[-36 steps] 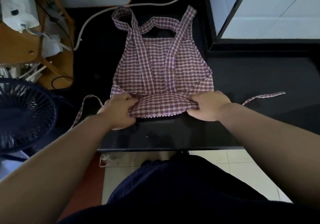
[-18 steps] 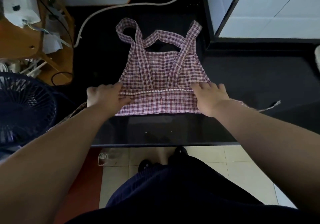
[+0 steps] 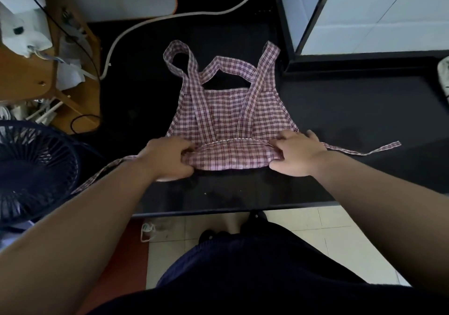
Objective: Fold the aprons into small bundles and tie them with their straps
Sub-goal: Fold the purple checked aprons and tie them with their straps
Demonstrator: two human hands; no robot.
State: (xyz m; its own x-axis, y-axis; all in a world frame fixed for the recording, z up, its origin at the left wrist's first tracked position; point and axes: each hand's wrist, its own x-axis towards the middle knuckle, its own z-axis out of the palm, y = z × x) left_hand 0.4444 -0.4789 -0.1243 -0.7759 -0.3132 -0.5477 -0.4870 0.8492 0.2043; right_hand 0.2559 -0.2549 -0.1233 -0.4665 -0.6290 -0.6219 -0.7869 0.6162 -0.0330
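A red and white checked apron (image 3: 230, 113) lies flat on the black counter (image 3: 352, 110), bib and neck straps pointing away from me. Its near end is folded over into a thick band (image 3: 230, 156) with a white trimmed edge on top. My left hand (image 3: 167, 159) grips the band's left end, fingers curled into the fold. My right hand (image 3: 296, 154) grips its right end the same way. One waist strap (image 3: 364, 150) trails right across the counter; the other strap (image 3: 104, 171) runs left under my left forearm and off the edge.
A dark fan (image 3: 31, 171) stands at the left, close to my left arm. A wooden table (image 3: 29, 71) with cables and a white machine is at the far left. A white hose (image 3: 170, 18) curves across the back. The counter's front edge (image 3: 230, 211) is close below the apron.
Both hands pulled back from the flattened fold to the near edge and took hold of the folded band again; it now bulges up between them.
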